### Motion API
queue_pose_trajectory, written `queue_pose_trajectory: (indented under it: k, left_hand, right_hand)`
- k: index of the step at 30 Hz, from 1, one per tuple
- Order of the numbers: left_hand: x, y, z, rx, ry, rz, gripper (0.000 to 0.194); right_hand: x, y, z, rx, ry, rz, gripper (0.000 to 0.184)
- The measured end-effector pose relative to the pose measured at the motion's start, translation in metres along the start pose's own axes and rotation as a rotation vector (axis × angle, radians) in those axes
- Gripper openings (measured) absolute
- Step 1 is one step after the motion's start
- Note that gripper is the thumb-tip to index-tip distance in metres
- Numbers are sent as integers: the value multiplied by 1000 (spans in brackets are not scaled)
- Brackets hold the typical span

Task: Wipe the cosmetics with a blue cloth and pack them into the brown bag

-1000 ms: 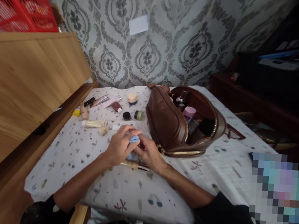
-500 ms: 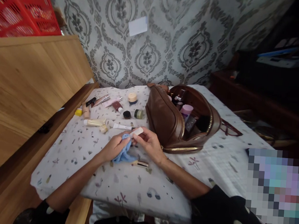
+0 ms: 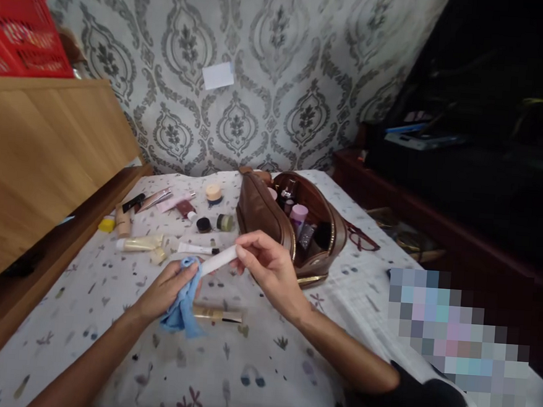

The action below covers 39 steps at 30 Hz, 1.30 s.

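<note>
A slim white tube is stretched between my two hands, tilted up to the right. My left hand is closed round a blue cloth that wraps the tube's lower left end. At the upper right end, the fingers of my right hand pinch the tube. Below the hands, a beige tube with a dark end lies on the patterned cloth. Just behind them lies a white tube with a black cap.
A brown toiletry bag stands unzipped, holding several cosmetics. Left of it lie jars, a cream tube and other cosmetics. Eyeglasses rest to the right. A wooden panel borders the left, with a red basket on top.
My hands have moved apart, showing more of the white tube between them. The blue cloth has shifted to the tube's lower left end. The view has turned slightly right.
</note>
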<state>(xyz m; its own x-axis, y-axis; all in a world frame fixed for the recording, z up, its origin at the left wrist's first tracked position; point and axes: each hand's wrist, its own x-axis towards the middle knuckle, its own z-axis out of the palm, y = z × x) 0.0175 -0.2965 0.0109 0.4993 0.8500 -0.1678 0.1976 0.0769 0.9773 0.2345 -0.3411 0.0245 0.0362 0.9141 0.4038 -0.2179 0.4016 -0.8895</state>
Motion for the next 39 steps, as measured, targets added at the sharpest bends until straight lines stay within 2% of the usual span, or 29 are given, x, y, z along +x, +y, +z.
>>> queue_pose_trajectory:
  k: [5, 7, 8, 10, 12, 15, 17, 22, 25, 31, 39]
  left_hand:
    - [16, 40, 42, -57, 39, 70, 66]
    - [24, 54, 59, -33, 78, 121, 67]
    - [28, 59, 65, 17, 67, 176, 64]
    - [34, 66, 76, 222, -15, 353, 53]
    - [40, 65, 83, 542, -105, 605, 42]
    - [46, 53, 88, 1018, -112, 978, 44]
    - [49, 43, 89, 1203, -60, 1099, 50]
    - [50, 33, 88, 1311, -10, 1137, 54]
    - [50, 33, 89, 1301, -29, 1140, 52]
    - [52, 32, 89, 1277, -81, 1120, 58]
    - [53, 31, 90, 1242, -85, 1149, 57]
  right_hand:
    - [-4, -54, -30, -193, 57, -62, 19]
    - [-4, -79, -45, -316, 136, -100, 19]
    - [-3, -91, -53, -381, 215, -142, 17]
    - [-2, -111, -68, -507, 364, -243, 12]
    - [0, -122, -82, -646, 424, -322, 8]
    - [2, -122, -100, -873, 363, -343, 9]
    - [5, -113, -110, -1035, 279, -320, 11]
    - [15, -85, -128, -1297, 39, -236, 17]
    - [22, -75, -133, -1418, -55, -259, 19]
    - [31, -68, -135, -1605, -153, -359, 18]
    - [28, -57, -133, -1778, -292, -342, 21]
